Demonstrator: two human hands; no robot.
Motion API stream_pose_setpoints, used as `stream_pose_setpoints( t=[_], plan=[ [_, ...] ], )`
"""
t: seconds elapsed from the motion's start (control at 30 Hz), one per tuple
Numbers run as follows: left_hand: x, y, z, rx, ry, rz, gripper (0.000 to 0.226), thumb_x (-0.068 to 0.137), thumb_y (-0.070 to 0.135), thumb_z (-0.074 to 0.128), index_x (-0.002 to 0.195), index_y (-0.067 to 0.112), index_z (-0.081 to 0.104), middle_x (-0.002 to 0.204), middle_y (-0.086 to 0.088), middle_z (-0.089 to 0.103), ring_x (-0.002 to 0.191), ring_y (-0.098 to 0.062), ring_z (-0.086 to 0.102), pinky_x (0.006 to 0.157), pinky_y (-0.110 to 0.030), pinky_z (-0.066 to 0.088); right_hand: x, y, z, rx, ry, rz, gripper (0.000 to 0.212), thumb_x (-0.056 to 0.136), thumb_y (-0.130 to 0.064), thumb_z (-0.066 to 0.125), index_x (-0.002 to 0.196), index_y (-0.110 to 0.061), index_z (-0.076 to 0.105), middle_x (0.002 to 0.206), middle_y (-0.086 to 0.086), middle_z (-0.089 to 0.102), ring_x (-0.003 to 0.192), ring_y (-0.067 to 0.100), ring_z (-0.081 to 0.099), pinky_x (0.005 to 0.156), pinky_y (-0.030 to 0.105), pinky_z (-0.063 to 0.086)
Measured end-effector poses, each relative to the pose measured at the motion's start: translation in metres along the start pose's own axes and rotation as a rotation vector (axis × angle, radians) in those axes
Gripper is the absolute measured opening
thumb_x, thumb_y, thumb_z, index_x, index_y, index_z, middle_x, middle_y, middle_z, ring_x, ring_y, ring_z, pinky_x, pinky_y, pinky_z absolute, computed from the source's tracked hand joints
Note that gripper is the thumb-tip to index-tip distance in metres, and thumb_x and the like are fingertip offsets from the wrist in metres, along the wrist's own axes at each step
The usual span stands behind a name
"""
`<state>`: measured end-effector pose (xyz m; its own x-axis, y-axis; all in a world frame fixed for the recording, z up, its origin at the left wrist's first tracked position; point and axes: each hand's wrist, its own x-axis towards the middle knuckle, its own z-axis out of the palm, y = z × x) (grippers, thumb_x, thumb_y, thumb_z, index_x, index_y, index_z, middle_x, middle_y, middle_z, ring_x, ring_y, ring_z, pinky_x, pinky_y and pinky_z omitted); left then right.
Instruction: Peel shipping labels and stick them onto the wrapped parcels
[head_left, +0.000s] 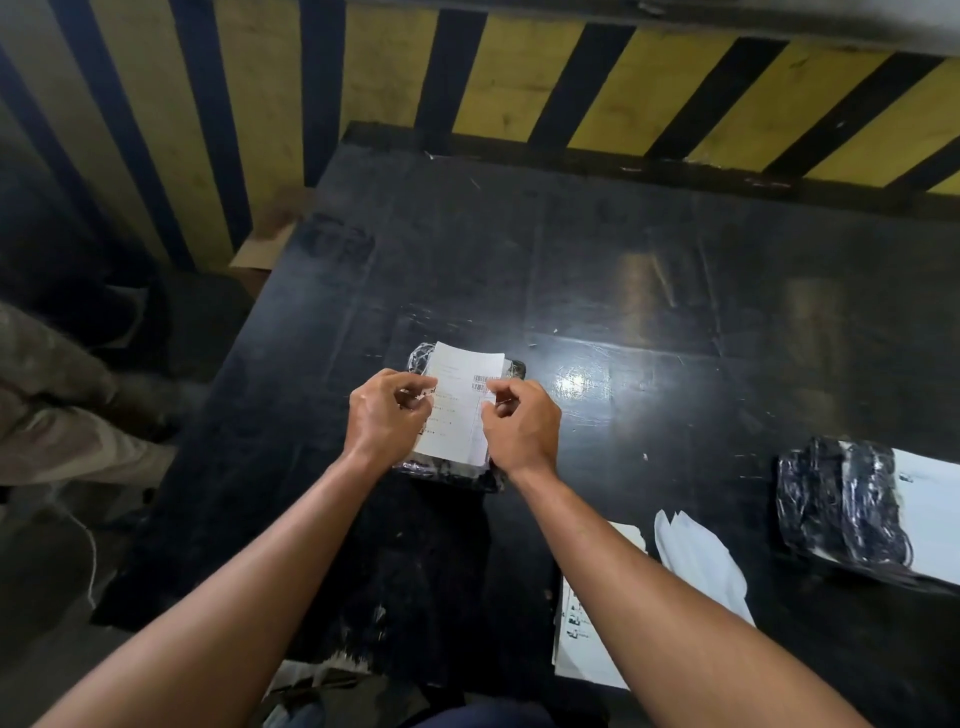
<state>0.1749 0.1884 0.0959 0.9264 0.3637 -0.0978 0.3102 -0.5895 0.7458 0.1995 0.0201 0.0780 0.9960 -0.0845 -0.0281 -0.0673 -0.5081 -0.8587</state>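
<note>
A white shipping label (457, 410) with a barcode is held over a parcel (447, 475) wrapped in shiny black plastic, near the middle of the black table (649, 270). My left hand (387, 415) pinches the label's left edge. My right hand (519, 421) pinches its right edge near the barcode. The label hides most of the parcel's top. A second wrapped parcel (841, 509) with a white label on it lies at the right edge.
A stack of label sheets (582, 649) and loose white backing papers (696, 556) lie on the table under my right forearm. A yellow-and-black striped wall (649, 78) runs behind the table. Another person's leg (62, 405) is at the left, beside the table.
</note>
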Motion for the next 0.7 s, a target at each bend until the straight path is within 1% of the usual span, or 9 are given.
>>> stream_pose_setpoints(
  t=[0.07, 0.13, 0.3, 0.37, 0.43, 0.5, 0.6, 0.67, 0.7],
  plan=[
    [0.002, -0.003, 0.001, 0.006, -0.008, -0.002, 0.023, 0.089, 0.011, 0.080, 0.108, 0.023, 0.082, 0.100, 0.013, 0.070, 0.080, -0.003, 0.069, 0.072, 0.002, 0.047, 0.000, 0.001, 0.002, -0.033, -0.014, -0.013, 0.024, 0.083, -0.003, 0.076, 0.104, -0.014, 0.078, 0.093, 0.001, 0.068, 0.076, 0.017, 0.067, 0.082, 0.036, 0.059],
    [0.003, -0.004, 0.001, 0.014, -0.018, 0.008, 0.023, 0.090, 0.012, 0.079, 0.109, 0.023, 0.082, 0.100, 0.013, 0.070, 0.081, -0.004, 0.069, 0.079, -0.007, 0.054, 0.000, 0.002, 0.003, -0.078, -0.029, -0.035, 0.024, 0.085, -0.005, 0.075, 0.107, -0.014, 0.077, 0.093, 0.000, 0.066, 0.077, 0.017, 0.065, 0.081, 0.035, 0.058],
    [0.006, -0.009, 0.002, 0.084, -0.034, 0.086, 0.022, 0.090, 0.014, 0.078, 0.111, 0.022, 0.082, 0.099, 0.010, 0.067, 0.081, -0.007, 0.067, 0.088, -0.027, 0.060, -0.002, 0.002, 0.004, -0.229, -0.078, -0.076, 0.028, 0.090, -0.016, 0.070, 0.118, -0.017, 0.074, 0.105, -0.004, 0.061, 0.089, 0.016, 0.063, 0.070, 0.026, 0.050],
    [0.006, -0.012, 0.003, 0.137, -0.040, 0.128, 0.023, 0.092, 0.018, 0.076, 0.114, 0.023, 0.080, 0.102, 0.009, 0.063, 0.084, -0.009, 0.065, 0.087, -0.030, 0.060, -0.003, 0.005, 0.005, -0.323, -0.060, -0.139, 0.029, 0.089, -0.021, 0.072, 0.118, -0.018, 0.073, 0.106, -0.003, 0.060, 0.093, 0.017, 0.061, 0.073, 0.031, 0.055],
    [0.005, -0.014, 0.003, 0.214, -0.025, 0.140, 0.023, 0.093, 0.022, 0.075, 0.116, 0.024, 0.078, 0.108, 0.007, 0.054, 0.095, -0.013, 0.061, 0.086, -0.028, 0.055, -0.003, 0.010, 0.001, -0.369, -0.022, -0.141, 0.031, 0.086, -0.030, 0.077, 0.115, -0.020, 0.074, 0.108, -0.002, 0.054, 0.094, 0.018, 0.057, 0.074, 0.034, 0.057],
    [0.003, -0.016, 0.000, 0.252, 0.027, 0.152, 0.025, 0.093, 0.018, 0.073, 0.117, 0.023, 0.077, 0.111, 0.006, 0.051, 0.106, -0.015, 0.055, 0.084, -0.027, 0.049, -0.004, 0.016, -0.005, -0.382, 0.008, -0.148, 0.035, 0.084, -0.036, 0.078, 0.116, -0.022, 0.072, 0.116, 0.001, 0.051, 0.098, 0.019, 0.057, 0.080, 0.034, 0.056],
    [-0.006, -0.022, -0.001, 0.294, 0.024, 0.329, 0.030, 0.092, 0.016, 0.072, 0.121, 0.021, 0.075, 0.122, 0.004, 0.060, 0.115, -0.017, 0.054, 0.086, -0.032, 0.053, -0.010, 0.024, -0.010, -0.494, -0.008, -0.361, 0.040, 0.086, -0.028, 0.073, 0.125, -0.019, 0.068, 0.132, 0.006, 0.054, 0.115, 0.023, 0.057, 0.093, 0.041, 0.050],
    [-0.014, -0.030, 0.003, 0.360, -0.059, 0.441, 0.040, 0.095, 0.024, 0.071, 0.134, 0.022, 0.069, 0.140, 0.002, 0.060, 0.129, -0.019, 0.053, 0.101, -0.036, 0.052, -0.016, 0.025, -0.008, -0.560, -0.100, -0.493, 0.047, 0.090, -0.025, 0.068, 0.136, -0.016, 0.062, 0.145, 0.007, 0.054, 0.135, 0.025, 0.050, 0.105, 0.044, 0.045],
    [-0.017, -0.034, 0.006, 0.382, -0.100, 0.454, 0.045, 0.097, 0.028, 0.068, 0.142, 0.023, 0.064, 0.150, 0.002, 0.056, 0.138, -0.018, 0.048, 0.110, -0.036, 0.047, -0.018, 0.025, -0.005, -0.578, -0.172, -0.521, 0.052, 0.092, -0.025, 0.064, 0.143, -0.015, 0.057, 0.153, 0.008, 0.051, 0.145, 0.026, 0.043, 0.113, 0.048, 0.039]
  ],
)
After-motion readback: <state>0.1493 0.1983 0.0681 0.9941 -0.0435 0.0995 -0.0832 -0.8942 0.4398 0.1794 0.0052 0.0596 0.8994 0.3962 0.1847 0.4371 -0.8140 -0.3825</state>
